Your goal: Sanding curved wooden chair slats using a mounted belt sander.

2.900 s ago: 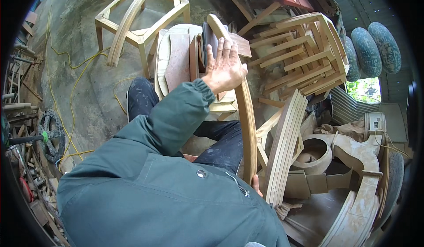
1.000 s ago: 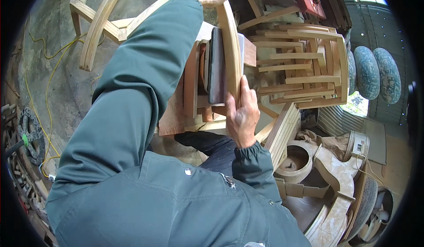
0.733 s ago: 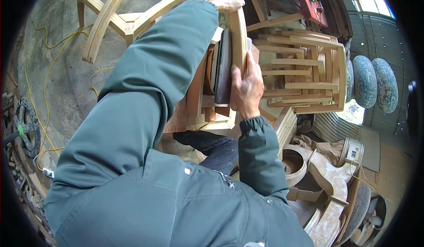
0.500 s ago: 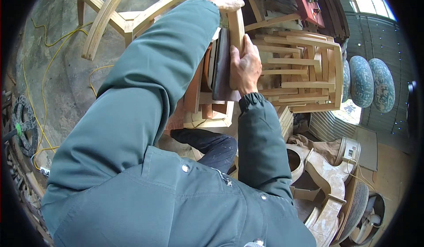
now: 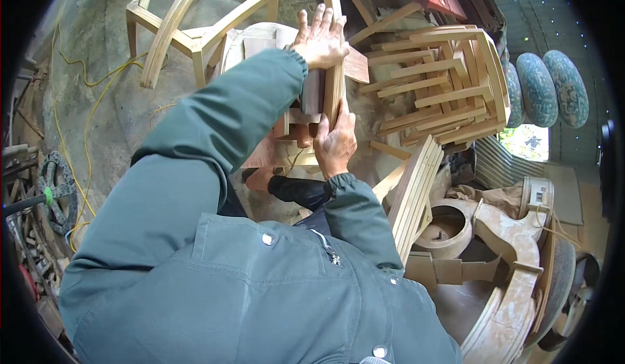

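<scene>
A long, slightly curved wooden bar (image 5: 334, 81) runs away from me at the upper middle. My left hand (image 5: 319, 39) lies across its middle with the fingers spread. Lower down, my right hand (image 5: 335, 146) grips the near end between thumb and fingers. Against the bar's left side stands a dark, flat-faced block (image 5: 313, 91), partly covered by my left wrist. Below the block are brownish-red parts (image 5: 301, 135) of a stand. A pale wooden board (image 5: 356, 65) shows just right of the bar. My left sleeve hides part of the stand.
An open wooden frame (image 5: 215, 32) stands on the concrete floor at upper left, near a yellow cord (image 5: 84, 162). Stacked wooden frames (image 5: 449, 81) lie at right. Nearer are leaning slats (image 5: 416, 195) and a large curved pale piece (image 5: 514, 260). A spoked wheel (image 5: 55, 191) is at far left.
Both hands and the wooden bar have come nearer to me and a little left along the dark block. My view has shifted slightly, showing more floor and the leaning slats.
</scene>
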The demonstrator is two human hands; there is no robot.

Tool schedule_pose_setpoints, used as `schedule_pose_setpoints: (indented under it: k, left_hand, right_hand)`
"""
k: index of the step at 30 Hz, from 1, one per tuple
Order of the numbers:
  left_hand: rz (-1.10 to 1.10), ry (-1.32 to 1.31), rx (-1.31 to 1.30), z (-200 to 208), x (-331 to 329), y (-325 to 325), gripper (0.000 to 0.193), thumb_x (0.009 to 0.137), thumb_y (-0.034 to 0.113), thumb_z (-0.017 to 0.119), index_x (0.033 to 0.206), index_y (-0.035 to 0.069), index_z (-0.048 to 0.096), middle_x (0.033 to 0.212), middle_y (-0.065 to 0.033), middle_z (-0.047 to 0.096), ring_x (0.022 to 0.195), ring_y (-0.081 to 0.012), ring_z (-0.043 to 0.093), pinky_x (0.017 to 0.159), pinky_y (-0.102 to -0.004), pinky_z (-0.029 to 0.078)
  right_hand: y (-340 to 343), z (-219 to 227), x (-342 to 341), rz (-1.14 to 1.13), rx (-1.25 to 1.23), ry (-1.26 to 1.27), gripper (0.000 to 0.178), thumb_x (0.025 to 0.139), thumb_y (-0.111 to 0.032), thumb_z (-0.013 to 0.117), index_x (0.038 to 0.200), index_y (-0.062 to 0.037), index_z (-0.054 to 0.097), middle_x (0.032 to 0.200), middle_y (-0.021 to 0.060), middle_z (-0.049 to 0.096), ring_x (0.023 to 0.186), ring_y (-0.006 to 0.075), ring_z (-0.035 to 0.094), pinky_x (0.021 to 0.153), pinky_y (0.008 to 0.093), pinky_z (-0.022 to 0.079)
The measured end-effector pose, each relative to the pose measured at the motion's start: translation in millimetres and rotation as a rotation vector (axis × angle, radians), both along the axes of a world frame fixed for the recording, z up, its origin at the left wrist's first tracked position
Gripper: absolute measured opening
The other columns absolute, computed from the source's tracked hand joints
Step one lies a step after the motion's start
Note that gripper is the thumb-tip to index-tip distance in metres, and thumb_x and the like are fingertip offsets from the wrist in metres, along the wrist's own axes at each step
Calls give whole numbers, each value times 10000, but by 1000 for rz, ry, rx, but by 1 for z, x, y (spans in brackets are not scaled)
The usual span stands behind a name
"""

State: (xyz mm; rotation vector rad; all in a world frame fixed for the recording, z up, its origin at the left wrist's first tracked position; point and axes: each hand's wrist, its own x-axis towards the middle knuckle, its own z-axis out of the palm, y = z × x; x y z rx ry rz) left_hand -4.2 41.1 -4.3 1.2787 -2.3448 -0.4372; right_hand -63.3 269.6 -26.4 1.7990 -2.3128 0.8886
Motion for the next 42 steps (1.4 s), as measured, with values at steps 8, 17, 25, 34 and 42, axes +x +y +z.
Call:
schedule_pose_setpoints:
  k: [8,17,25,34,42]
  left_hand:
    - [-136,-12,-246,-37,16,194,1044,845,510,730,1632,43,227,1703,-305,111,1602,-453,37,1231,-720,46]
    - [-121,103,-145,-45,11,196,1029,838,375,702,1657,52,170,1727,-259,66,1622,-388,-45,1224,-693,-41]
    - [27,49,-247,-9,-13,27,907,939,481,557,1654,66,184,1686,-297,207,1605,-437,66,1213,-732,6]
    - [161,159,137,41,-34,-77,1060,815,329,618,1673,63,57,1696,-332,118,1595,-480,11,1244,-679,-10]
    - [173,68,-104,-4,-31,-25,943,913,400,556,1673,63,112,1692,-332,138,1602,-461,10,1229,-700,-23]
  right_hand:
    - [180,-101,23,-81,87,-293,671,971,-249,687,1537,-76,372,1307,235,594,1140,464,631,891,535,542]
    - [183,-87,8,-11,-20,-191,648,903,-161,752,1472,-38,468,1047,185,606,921,413,644,787,486,533]
    - [30,-34,-22,24,-83,30,670,902,-211,722,1502,-27,486,1178,187,629,1029,374,635,865,464,464]
    - [-56,-5,-22,75,-212,108,635,896,-210,690,1470,-11,504,1158,178,636,1067,359,617,904,455,439]
    - [10,-28,-15,30,-148,140,682,875,-230,721,1486,-21,500,1117,150,604,1051,321,603,892,457,451]
